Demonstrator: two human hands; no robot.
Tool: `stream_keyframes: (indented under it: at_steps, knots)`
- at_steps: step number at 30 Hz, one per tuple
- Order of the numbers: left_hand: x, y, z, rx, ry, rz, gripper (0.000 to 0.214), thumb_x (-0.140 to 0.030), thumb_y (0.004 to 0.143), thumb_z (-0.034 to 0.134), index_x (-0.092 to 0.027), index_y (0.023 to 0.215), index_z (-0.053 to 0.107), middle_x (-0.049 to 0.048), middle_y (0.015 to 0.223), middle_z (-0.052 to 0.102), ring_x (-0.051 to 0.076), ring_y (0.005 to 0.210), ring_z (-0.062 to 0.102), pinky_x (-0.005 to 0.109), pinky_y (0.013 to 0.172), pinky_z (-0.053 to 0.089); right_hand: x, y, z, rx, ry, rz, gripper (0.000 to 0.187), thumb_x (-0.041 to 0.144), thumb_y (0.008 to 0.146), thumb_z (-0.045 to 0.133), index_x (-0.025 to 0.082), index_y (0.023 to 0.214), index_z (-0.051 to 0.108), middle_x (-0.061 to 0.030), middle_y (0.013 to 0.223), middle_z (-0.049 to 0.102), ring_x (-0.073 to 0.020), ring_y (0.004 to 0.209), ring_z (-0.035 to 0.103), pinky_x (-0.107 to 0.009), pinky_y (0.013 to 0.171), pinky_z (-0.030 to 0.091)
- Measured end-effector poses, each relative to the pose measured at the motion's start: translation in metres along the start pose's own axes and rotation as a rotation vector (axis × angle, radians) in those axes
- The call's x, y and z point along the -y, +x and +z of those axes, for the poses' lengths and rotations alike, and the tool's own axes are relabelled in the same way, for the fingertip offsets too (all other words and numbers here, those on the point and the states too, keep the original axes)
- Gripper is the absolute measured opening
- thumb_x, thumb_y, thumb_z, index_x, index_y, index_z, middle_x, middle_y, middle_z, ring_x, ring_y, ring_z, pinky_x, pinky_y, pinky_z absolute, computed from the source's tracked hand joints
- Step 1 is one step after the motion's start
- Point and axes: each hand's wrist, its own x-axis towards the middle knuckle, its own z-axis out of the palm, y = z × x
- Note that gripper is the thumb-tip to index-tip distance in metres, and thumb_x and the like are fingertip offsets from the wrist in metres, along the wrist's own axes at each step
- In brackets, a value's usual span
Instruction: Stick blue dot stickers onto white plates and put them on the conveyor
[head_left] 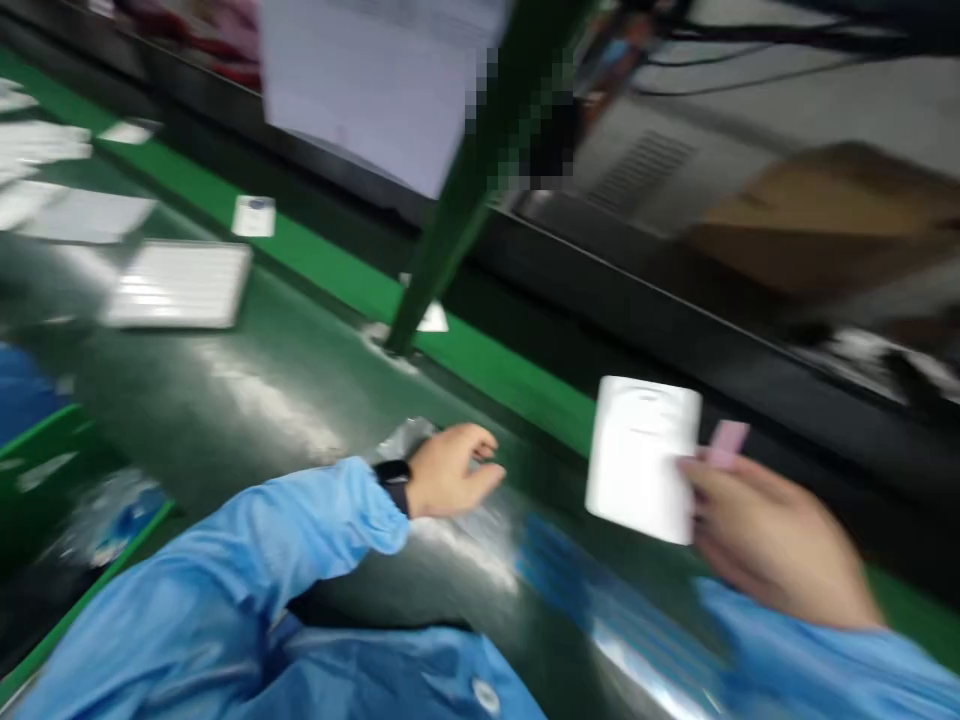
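Observation:
My right hand grips a white rectangular plastic part by its right edge, held upright above the dark green belt. A small pink piece shows just behind its fingers. My left hand reaches forward over the belt, fingers curled over a clear plastic bag lying there; motion blur hides whether it grips the bag. Both arms wear light blue sleeves, and a dark watch sits on the left wrist.
Several white flat parts lie further up the belt at the left. A green post rises from the belt's bright green edge strip. A green bin with bagged items stands at the left. A cardboard box sits beyond.

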Motion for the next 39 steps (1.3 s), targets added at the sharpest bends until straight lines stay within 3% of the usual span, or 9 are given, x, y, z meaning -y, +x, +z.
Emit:
stream_keyframes:
  at_steps: [4,8,12,16,19,22,25,30,39]
  knots:
    - [0.006,-0.003,0.001,0.089,-0.343,-0.128,0.034,-0.025,0.077,0.066,-0.019,0.105,0.048,0.0030,0.094,0.063,0.014,0.083,0.063,0.029,0.076,0.052,-0.021,-0.059,0.016,0.075,0.306,0.231,0.031,0.046,0.066,0.075,0.021,0.072,0.058,0.0048,0.048,0.047,-0.0115,0.040,0.042,-0.026,0.040,0.034]
    - [-0.001,-0.012,-0.002,0.237,-0.530,-0.256,0.044,-0.014,0.074,0.062,-0.020,0.113,0.042,-0.0035,0.082,0.059,0.009,0.068,0.060,0.022,0.064,0.048,-0.039,-0.087,0.059,0.125,0.423,0.221,0.032,0.046,0.064,0.075,0.020,0.072,0.058,0.0079,0.043,0.041,-0.0076,0.039,0.032,-0.022,0.039,0.025]
    - [-0.004,-0.013,-0.007,0.274,-0.531,-0.310,0.049,-0.008,0.070,0.059,-0.020,0.116,0.043,-0.0067,0.075,0.055,0.007,0.059,0.055,0.019,0.056,0.044,-0.054,-0.099,0.062,0.177,0.406,0.207,0.031,0.046,0.067,0.075,0.019,0.076,0.063,0.0068,0.045,0.044,-0.0081,0.041,0.033,-0.023,0.040,0.025]
    - [-0.005,-0.015,-0.014,0.390,-0.442,-0.313,0.043,-0.007,0.068,0.059,-0.018,0.108,0.049,-0.0056,0.075,0.056,0.008,0.062,0.057,0.018,0.056,0.043,-0.058,-0.096,0.037,0.092,0.445,0.210,0.027,0.041,0.066,0.077,0.017,0.076,0.071,-0.0025,0.063,0.063,-0.0070,0.042,0.034,-0.024,0.039,0.026]
    - [-0.008,-0.020,-0.018,0.476,-0.262,-0.290,0.040,-0.008,0.069,0.057,-0.019,0.106,0.050,-0.0051,0.077,0.058,0.009,0.060,0.058,0.019,0.054,0.041,-0.053,-0.084,0.014,-0.088,0.568,0.161,0.026,0.041,0.061,0.079,0.017,0.059,0.069,-0.0107,0.089,0.070,-0.0104,0.052,0.048,-0.028,0.046,0.041]
    - [-0.013,-0.025,-0.022,0.537,-0.034,-0.236,0.037,-0.010,0.071,0.053,-0.021,0.106,0.050,-0.0040,0.081,0.062,0.009,0.058,0.057,0.020,0.052,0.039,-0.046,-0.071,-0.001,-0.228,0.528,0.077,0.034,0.053,0.059,0.080,0.021,0.063,0.072,-0.0048,0.072,0.065,-0.0144,0.059,0.054,-0.028,0.051,0.046]
    - [-0.017,-0.025,-0.024,0.543,0.154,-0.173,0.034,-0.011,0.071,0.051,-0.020,0.104,0.052,-0.0045,0.074,0.062,0.010,0.056,0.056,0.021,0.051,0.038,-0.045,-0.062,-0.004,-0.157,0.383,0.049,0.044,0.064,0.066,0.073,0.021,0.073,0.072,-0.0002,0.053,0.054,-0.0133,0.049,0.049,-0.027,0.045,0.042]
    - [-0.018,-0.021,-0.026,0.510,0.288,-0.154,0.031,-0.014,0.071,0.056,-0.020,0.102,0.055,-0.0061,0.064,0.057,0.013,0.055,0.054,0.024,0.055,0.040,-0.056,-0.048,0.003,0.001,0.282,0.135,0.054,0.071,0.059,0.073,0.020,0.075,0.068,-0.0056,0.063,0.067,-0.0181,0.055,0.061,-0.033,0.055,0.053]
    - [-0.012,-0.020,-0.026,0.435,0.449,-0.014,0.027,-0.017,0.078,0.059,-0.018,0.105,0.059,0.0033,0.095,0.062,0.017,0.079,0.058,0.033,0.081,0.049,-0.065,-0.045,0.007,0.120,0.192,0.205,0.056,0.070,0.052,0.077,0.018,0.070,0.065,-0.0036,0.059,0.066,-0.0156,0.053,0.063,-0.029,0.054,0.054]
